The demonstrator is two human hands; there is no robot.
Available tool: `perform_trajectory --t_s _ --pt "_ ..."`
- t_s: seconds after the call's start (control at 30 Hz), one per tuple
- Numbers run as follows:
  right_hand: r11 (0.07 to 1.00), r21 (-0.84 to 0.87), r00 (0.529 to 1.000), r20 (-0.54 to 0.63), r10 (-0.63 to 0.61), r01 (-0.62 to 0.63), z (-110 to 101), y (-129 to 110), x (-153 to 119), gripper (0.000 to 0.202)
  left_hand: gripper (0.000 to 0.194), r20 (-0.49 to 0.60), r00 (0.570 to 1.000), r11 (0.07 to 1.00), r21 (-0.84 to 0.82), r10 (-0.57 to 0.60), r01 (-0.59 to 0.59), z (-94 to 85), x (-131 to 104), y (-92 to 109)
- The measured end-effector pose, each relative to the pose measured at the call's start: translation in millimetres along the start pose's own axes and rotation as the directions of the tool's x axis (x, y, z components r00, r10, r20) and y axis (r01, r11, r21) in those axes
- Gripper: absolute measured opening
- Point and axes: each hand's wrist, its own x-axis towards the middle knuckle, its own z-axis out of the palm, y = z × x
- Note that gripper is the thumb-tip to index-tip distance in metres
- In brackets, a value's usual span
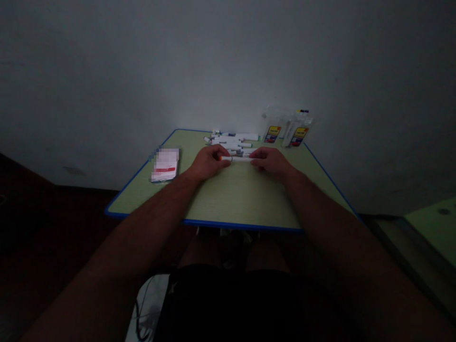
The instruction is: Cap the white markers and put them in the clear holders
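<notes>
Between my two hands a white marker (241,159) with an orange end lies level, a little above the table or touching it; I cannot tell which. My left hand (210,161) pinches its orange end between thumb and fingers. At the other end, my right hand (271,161) grips the white barrel the same way. Just beyond my hands lies a loose heap of white markers (228,141) with differently coloured ends, most of them pointing sideways. Some of the heap is hidden behind my fingers.
Two clear plastic packs with yellow and red labels, the left pack (272,134) and the right pack (298,135), stand at the back right by the wall. A partly blurred flat pinkish object (166,165) lies at left. The pale green table (245,204) has a blue edge.
</notes>
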Motion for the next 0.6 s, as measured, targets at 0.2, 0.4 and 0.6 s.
perform_trajectory --t_s 0.2,0.4,0.6 --pt "0.993 0.092 0.995 -0.061 -0.073 0.079 5 -4 -1 0.017 0.017 -0.058 0.998 0.992 0.127 0.024 -0.017 -3.9 1 -1" --pt "0.979 0.108 0.982 -0.091 -0.165 0.174 10 -6 -2 0.027 0.017 -0.081 0.997 0.974 0.228 0.012 0.007 -6.9 1 -2" --pt "0.960 0.166 0.975 -0.058 -0.217 0.223 13 -6 -2 0.039 0.017 -0.085 0.996 0.966 0.257 -0.008 0.030 -8.4 0 -4"
